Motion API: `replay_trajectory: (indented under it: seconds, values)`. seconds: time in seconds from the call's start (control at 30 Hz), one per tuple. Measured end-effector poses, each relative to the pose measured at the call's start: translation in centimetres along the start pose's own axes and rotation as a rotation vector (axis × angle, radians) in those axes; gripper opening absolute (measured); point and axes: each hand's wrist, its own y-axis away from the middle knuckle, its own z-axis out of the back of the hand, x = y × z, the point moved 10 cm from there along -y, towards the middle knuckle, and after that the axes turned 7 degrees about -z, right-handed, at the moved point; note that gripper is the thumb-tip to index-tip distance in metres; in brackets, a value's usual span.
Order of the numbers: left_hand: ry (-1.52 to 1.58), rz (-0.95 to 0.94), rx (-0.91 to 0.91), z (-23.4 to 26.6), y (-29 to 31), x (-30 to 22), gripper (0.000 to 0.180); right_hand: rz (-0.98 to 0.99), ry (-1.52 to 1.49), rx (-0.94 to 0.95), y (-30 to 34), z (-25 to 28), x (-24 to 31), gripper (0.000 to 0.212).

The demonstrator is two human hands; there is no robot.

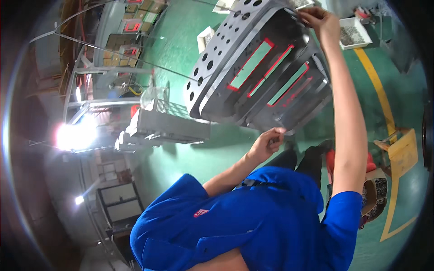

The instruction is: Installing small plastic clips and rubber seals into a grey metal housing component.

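A large dark grey casing (253,106) fills the upper middle of the head view, tilted. Round holes run along its pale side (210,64), and long slots with red edges cut through its dark face. My right hand (322,27) is raised to its far right corner, fingers pinched at the rim. Below it, my left hand (268,143) has curled fingers, with the fingertips at the casing's near edge. Whatever lies inside the left fingers is hidden.
A grey slatted metal box (174,122) stands to the left of the casing. White trays, one with small parts (353,34), sit on the green floor at the back. At right are a yellow stool-like piece (403,153) and a container of small parts (376,196).
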Motion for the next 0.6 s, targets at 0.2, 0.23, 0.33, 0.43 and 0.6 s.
replay_trajectory:
  seconds: [0.2,0.23,0.33,0.43,0.6]
  values:
    - [0.006,0.042,0.142,1.8,1.4,1.1,0.025,0.052,0.127,-0.272,3.3,-0.1,1.5,0.018]
    - [-0.017,0.04,0.133,2.6,1.7,1.2,0.025,0.052,0.148,-0.277,3.7,-0.2,1.4,0.016]
    - [-0.059,0.034,0.136,4.6,2.2,1.3,0.025,0.061,0.192,-0.284,4.5,-0.1,1.2,0.014]
    - [-0.082,0.023,0.145,7.2,2.7,1.1,0.023,0.047,0.243,-0.273,4.7,-0.5,1.1,0.016]
    - [-0.099,0.017,0.139,10.5,4.1,0.6,0.023,0.145,0.459,-0.281,6.0,-0.5,2.1,0.018]
